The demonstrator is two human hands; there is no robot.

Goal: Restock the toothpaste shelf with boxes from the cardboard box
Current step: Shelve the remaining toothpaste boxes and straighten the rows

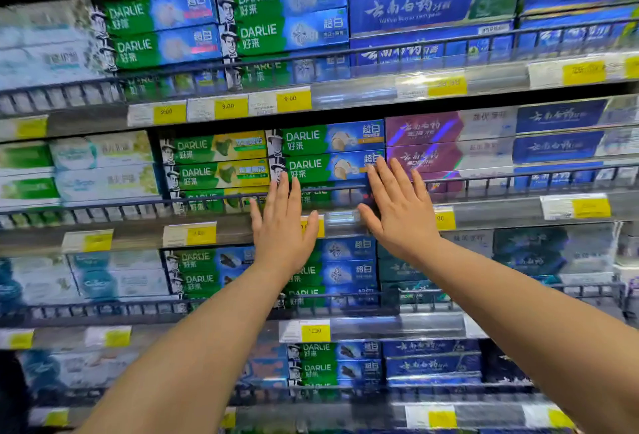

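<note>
Toothpaste boxes [328, 153], the green-and-blue DARLIE stack, sit on the middle shelf [138, 231] behind its dark wire rail [484, 179], and you've got both hands up against them. Your left hand [281, 222] is flat, fingers straight and close together, fingertips at the left end of the stack over the rail. Your right hand [397, 209] is flat too, fingers spread a little, tips at the right end of the same boxes, just beside the purple boxes [422, 143]. Neither hand is holding anything; whether the fingertips press the cartons or hover just off them, I cannot tell. Green-and-yellow DARLIE boxes [214, 160] sit to the left of your stack. Yellow price tags [200, 235] run along the shelf edge under your palms.
</note>
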